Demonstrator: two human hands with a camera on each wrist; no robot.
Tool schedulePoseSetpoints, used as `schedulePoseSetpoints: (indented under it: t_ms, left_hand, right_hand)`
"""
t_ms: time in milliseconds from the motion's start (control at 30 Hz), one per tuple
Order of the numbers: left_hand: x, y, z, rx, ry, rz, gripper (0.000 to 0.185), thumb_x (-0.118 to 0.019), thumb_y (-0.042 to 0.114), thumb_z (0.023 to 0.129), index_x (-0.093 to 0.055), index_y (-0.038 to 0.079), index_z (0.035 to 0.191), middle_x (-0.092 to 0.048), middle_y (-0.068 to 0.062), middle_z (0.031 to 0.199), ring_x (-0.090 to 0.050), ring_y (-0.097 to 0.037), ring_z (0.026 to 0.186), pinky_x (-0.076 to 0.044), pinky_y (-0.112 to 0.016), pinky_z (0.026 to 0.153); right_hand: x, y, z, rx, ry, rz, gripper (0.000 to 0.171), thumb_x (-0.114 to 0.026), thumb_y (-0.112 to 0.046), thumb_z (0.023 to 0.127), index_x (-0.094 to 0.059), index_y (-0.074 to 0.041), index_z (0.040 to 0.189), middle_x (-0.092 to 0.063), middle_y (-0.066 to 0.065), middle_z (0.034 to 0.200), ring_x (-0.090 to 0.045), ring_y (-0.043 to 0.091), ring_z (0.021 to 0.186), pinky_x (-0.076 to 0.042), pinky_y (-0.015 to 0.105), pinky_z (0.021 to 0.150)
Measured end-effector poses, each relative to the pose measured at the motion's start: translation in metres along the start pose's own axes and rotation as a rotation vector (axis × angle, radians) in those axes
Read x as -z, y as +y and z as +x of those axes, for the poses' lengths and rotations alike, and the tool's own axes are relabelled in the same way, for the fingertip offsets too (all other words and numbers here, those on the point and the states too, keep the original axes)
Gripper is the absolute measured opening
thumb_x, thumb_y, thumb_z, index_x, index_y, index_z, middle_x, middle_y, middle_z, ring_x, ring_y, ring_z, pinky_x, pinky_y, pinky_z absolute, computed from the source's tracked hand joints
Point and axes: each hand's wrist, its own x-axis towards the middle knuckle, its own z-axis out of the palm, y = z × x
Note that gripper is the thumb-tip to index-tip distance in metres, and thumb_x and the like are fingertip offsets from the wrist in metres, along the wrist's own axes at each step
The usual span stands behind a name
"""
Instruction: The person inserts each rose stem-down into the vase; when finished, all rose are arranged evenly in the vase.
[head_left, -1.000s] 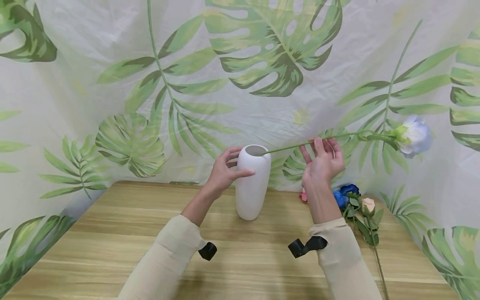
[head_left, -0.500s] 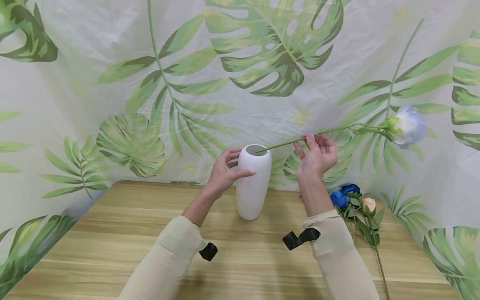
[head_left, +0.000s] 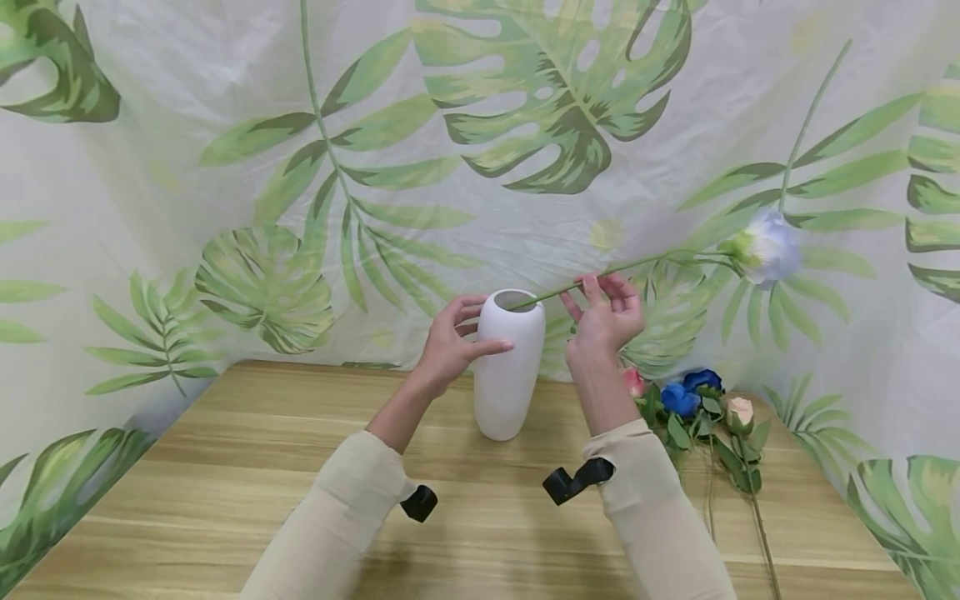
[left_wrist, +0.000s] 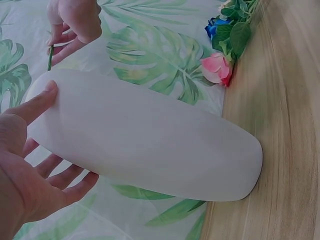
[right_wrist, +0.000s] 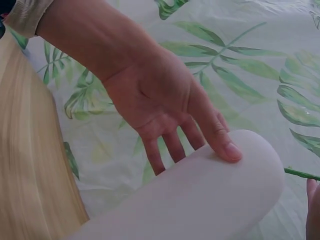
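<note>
A tall white vase (head_left: 510,383) stands upright on the wooden table. My left hand (head_left: 448,342) grips it near the rim, thumb across the front and fingers round the far side; the left wrist view also shows this hand (left_wrist: 25,175) about the vase (left_wrist: 150,135). To the right, my right hand (head_left: 606,321) pinches the green stem of a pale blue-white flower (head_left: 768,247). The stem slants down to the left, and its lower end lies inside the vase's mouth. The right wrist view catches only a short piece of stem (right_wrist: 300,173) beside the vase.
Right of the vase, more flowers lie on the table: a pink one (head_left: 634,382), blue ones (head_left: 679,401) and a peach rose (head_left: 739,412) with a long stem. A leaf-printed cloth (head_left: 375,125) hangs behind the table (head_left: 225,475).
My right hand has moved left and slightly down, carrying the flower toward the vase. The stem's end has gone from the rim into the mouth. My left hand and the vase stay put.
</note>
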Motion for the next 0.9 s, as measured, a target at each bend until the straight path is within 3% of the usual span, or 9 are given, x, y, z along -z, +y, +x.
schedulePoseSetpoints:
  t_ms: [267,667,900]
  left_hand:
    - [-0.001,0.0,0.001,-0.003,0.003,0.002,0.069,-0.089,0.005,0.08,-0.054,0.006,0.141,-0.055,-0.018,0.145,-0.055,-0.04,0.133,-0.054,-0.055,0.1]
    - [0.0,-0.001,-0.001,0.005,0.006,-0.001,0.068,-0.088,0.005,0.081,-0.055,0.008,0.14,-0.055,-0.017,0.145,-0.055,-0.039,0.133,-0.054,-0.055,0.099]
    - [-0.001,0.0,0.0,-0.003,0.013,-0.007,0.068,-0.089,0.004,0.081,-0.055,0.008,0.14,-0.056,-0.017,0.144,-0.057,-0.039,0.13,-0.054,-0.054,0.099]
  right_hand:
    - [0.001,0.016,-0.005,0.053,-0.042,-0.052,0.022,-0.075,0.006,0.091,-0.058,-0.008,0.095,-0.061,0.007,0.09,-0.071,0.024,0.08,-0.064,0.041,0.07]
    - [-0.001,0.027,-0.012,0.104,-0.095,-0.112,0.024,-0.077,0.01,0.087,-0.063,-0.008,0.093,-0.06,0.006,0.087,-0.073,0.019,0.073,-0.063,0.034,0.063]
    - [-0.003,0.032,-0.016,0.128,-0.107,-0.091,0.025,-0.077,0.016,0.083,-0.066,-0.006,0.089,-0.063,0.007,0.082,-0.073,0.019,0.068,-0.062,0.031,0.066]
